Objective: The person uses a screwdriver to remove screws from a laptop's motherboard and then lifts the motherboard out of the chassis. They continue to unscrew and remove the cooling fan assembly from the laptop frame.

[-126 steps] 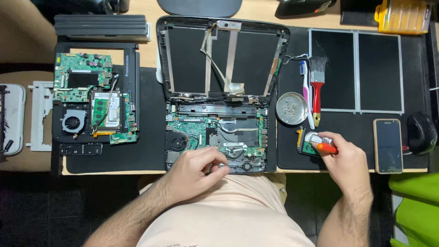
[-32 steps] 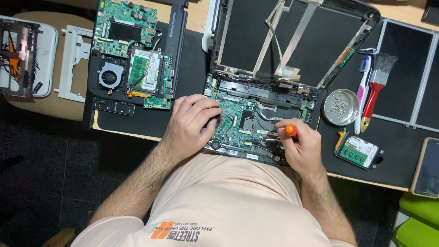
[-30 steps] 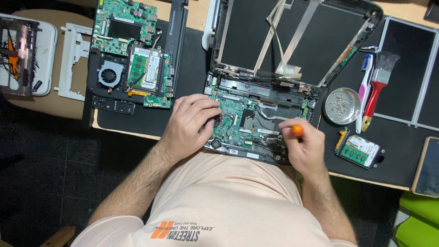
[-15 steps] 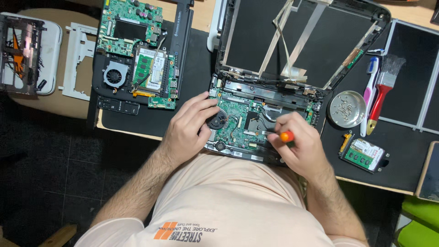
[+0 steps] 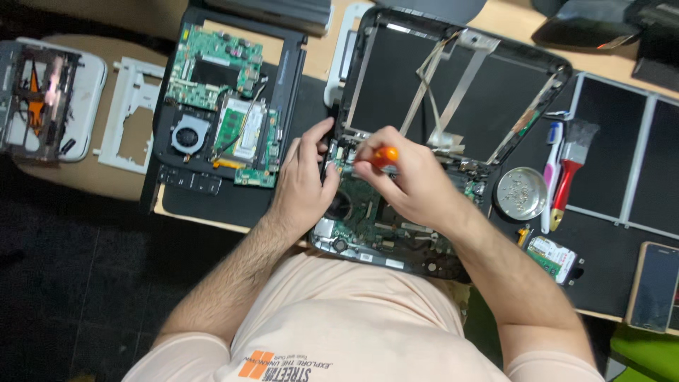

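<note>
Seen from above, a person in a pale peach shirt leans over an opened black laptop base with its green circuit board exposed [image 5: 375, 219], lying on the table [image 5: 106, 173] at the near edge. The right hand [image 5: 414, 180] is closed around a small screwdriver with an orange handle [image 5: 385, 155], its tip hidden under the fingers at the board's far left corner. Just left of that grip, the left hand [image 5: 305, 180] is curled over the base's left edge, steadying it; whether it pinches anything cannot be told. The step in hand looks like working a screw near the hinge; the next move likely needs the tip seated squarely and turned gently. Right of the grip sits a round metal dish of screws [image 5: 521, 194]; beyond it, the stripped black lid frame with flat ribbon cables [image 5: 453, 85].
</note>
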